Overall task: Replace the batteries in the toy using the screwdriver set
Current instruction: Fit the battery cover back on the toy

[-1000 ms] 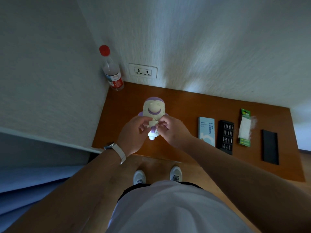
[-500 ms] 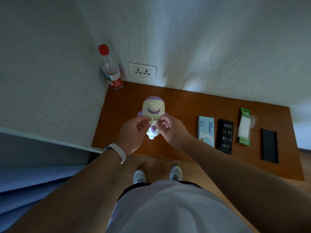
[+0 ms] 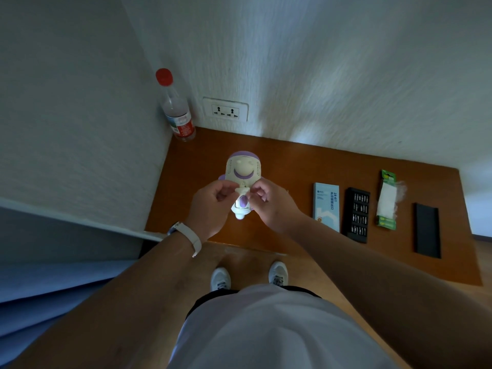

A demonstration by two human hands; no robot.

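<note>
We get one legible text: the blue box [image 3: 326, 206] carries "24合1" in dark print running along its long side. The Chinese characters after it are too blurred to make out (same for the small logo near its far end). The bottle [image 3: 177, 113] has a red label with white print, too small to read. The green battery pack [image 3: 387, 201] has pale print at both ends, which we can't read. The toy [image 3: 243, 171] shows a purple smile mark on its pale face.
</note>
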